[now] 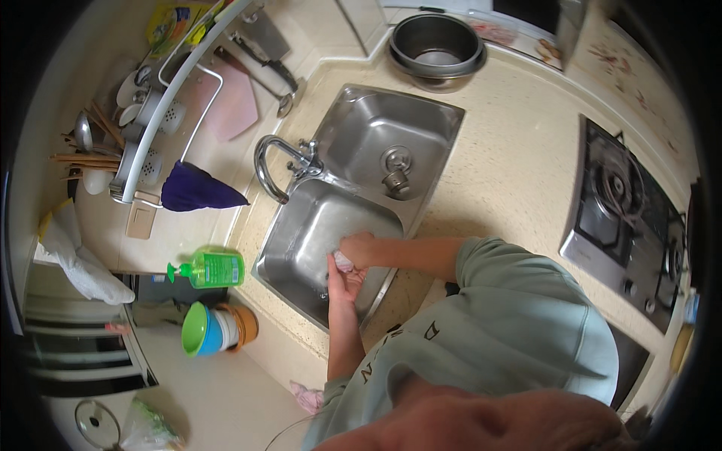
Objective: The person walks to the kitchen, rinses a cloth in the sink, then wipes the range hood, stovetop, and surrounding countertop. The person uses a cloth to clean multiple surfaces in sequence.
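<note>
A small pale pink-and-white cloth (343,261) is bunched between my two hands over the nearer stainless-steel sink basin (304,225). My right hand (357,249) is closed around its upper side, fingers pointing down. Palm up, my left hand (346,283) holds the cloth from below, with the thumb along its side. The basin floor under them looks wet and shiny. A chrome gooseneck faucet (265,163) arches at the wall side, its spout over the basin's edge. Beyond the divider, the second basin (361,129) has a drain strainer basket (396,181) in it.
A green soap pump bottle (217,269) and stacked plastic bowls (194,330) stand left of the sink. Dark pots (437,45) sit in the far corner. To the right is a gas stove (620,214). A purple cloth (197,189) hangs from the wall rack (169,101). Another pink cloth (307,396) lies near my left elbow.
</note>
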The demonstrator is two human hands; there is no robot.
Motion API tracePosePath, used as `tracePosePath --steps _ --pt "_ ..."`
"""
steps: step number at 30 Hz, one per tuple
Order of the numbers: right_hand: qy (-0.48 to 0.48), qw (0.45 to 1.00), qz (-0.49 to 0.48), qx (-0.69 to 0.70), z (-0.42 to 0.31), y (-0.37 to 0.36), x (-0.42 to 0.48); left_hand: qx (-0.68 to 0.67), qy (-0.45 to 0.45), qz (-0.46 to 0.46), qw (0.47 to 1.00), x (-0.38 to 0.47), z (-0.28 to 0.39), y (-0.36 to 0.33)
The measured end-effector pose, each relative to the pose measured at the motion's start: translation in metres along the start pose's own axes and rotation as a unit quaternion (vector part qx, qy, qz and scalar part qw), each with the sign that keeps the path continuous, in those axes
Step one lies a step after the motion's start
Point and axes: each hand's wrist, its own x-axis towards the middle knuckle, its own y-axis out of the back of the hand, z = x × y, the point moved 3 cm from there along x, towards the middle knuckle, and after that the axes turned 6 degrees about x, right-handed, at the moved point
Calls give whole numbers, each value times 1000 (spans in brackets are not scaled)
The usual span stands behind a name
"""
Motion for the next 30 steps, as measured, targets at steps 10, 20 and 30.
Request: tracePosePath --steps 10,20,30 --pt "-100 830 -22 549 -26 -44 -109 277 -123 -121 945 -86 -2 -4" --pt "-58 803 137 577 -10 -49 -253 296 -58 -288 909 -165 -64 -55" --pt "0 858 333 391 27 -60 -461 379 72 -416 823 -234 -205 -143"
